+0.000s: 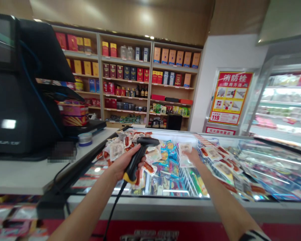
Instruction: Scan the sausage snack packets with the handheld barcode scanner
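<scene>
A black and yellow barcode scanner (136,160) is gripped in my left hand (127,160), its head tipped up and its cable hanging down. My right hand (192,156) pinches a pale plastic packet (185,152) over the middle of the glass-topped freezer (155,199). To the left, behind the scanner, lies a pile of vacuum-packed sausages (116,150). More sausage packs (220,157) lie to the right of my right forearm. Blue snack bags (169,154) show inside the freezer between my two hands.
A black checkout machine (25,93) stands on the white counter (15,177) at left, with a small round tin (85,139) near it. Shelves of boxes (126,73) line the back wall. A red and yellow sign (230,97) hangs near a lit refrigerated cabinet (283,103).
</scene>
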Demonstrator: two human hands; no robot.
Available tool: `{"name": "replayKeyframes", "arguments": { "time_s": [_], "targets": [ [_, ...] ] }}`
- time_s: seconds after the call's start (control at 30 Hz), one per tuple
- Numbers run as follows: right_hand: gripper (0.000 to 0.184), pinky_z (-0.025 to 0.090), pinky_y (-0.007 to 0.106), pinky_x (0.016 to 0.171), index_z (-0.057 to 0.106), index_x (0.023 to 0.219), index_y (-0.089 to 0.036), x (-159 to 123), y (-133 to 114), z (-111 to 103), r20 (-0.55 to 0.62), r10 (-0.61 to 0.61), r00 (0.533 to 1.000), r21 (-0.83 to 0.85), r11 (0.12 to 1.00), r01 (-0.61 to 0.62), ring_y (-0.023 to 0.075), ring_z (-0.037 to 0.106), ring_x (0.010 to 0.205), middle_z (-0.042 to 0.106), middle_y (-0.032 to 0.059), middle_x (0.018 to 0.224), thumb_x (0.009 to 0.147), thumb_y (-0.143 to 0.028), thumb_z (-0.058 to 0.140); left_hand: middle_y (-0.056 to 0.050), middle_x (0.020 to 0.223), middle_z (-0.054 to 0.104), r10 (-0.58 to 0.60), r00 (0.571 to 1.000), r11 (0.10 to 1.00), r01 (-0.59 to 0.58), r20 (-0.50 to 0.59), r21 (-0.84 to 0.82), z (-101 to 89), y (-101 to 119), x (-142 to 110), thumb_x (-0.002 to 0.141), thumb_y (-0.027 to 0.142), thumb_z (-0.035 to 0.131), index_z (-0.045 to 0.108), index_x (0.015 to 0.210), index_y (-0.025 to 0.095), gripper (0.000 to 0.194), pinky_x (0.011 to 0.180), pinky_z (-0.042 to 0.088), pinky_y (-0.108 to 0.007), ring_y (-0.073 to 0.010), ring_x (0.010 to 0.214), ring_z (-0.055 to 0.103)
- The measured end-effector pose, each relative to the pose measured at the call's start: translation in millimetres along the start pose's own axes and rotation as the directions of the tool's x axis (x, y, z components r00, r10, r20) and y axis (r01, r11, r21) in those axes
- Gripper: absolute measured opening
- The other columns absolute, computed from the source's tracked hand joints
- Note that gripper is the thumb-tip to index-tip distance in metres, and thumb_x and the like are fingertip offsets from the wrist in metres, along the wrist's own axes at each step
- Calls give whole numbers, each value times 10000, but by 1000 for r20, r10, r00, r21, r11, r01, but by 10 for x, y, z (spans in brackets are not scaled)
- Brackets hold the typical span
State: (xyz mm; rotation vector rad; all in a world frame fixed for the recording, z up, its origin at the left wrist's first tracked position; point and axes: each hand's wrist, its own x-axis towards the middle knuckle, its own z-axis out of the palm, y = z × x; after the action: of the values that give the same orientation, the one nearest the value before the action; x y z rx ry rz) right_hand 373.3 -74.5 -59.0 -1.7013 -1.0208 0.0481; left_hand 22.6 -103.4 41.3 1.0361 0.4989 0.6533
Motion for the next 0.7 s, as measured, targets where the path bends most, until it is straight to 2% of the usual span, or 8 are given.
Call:
{"name": "replayKeyframes", "arguments": {
  "time_s": [0.13, 0.27, 0.43, 0.7],
  "targets": [
    [382, 438, 253, 587, 543, 867, -115, -113, -385, 379, 62, -2, 998, 160, 987, -8, 174, 592, 693, 635, 71, 803, 540, -305, 592, -18, 583, 514, 0, 998, 999, 3, 66, -50, 32, 33, -96, 747, 414, 431, 519, 869, 108, 340, 391, 386, -201, -80, 418, 470],
    [407, 433, 262, 589, 519, 869, -121, -215, -665, 596, 33, -13, 999, 156, 988, 7, 190, 585, 697, 629, 81, 809, 534, -343, 588, -17, 569, 507, -27, 994, 998, 33, 109, -49, 98, 30, -101, 742, 437, 427, 516, 849, 100, 365, 395, 369, -198, -79, 414, 462],
    [387, 419, 253, 561, 518, 840, -142, -300, -803, 666, -2, -17, 1000, 75, 997, 17, 196, 573, 686, 626, 73, 772, 530, -361, 593, -14, 577, 499, -29, 987, 997, 39, 158, -63, 180, 13, -33, 739, 445, 422, 514, 791, 111, 351, 391, 354, -189, -75, 424, 456],
    [336, 395, 242, 531, 539, 785, -137, -306, -787, 593, -5, 26, 1000, 35, 999, -26, 188, 564, 645, 624, 76, 732, 547, -369, 585, -8, 573, 487, -48, 976, 994, 68, 213, -84, 253, -10, 46, 751, 435, 407, 505, 764, 127, 324, 392, 328, -181, -69, 416, 447]
  ]
}}
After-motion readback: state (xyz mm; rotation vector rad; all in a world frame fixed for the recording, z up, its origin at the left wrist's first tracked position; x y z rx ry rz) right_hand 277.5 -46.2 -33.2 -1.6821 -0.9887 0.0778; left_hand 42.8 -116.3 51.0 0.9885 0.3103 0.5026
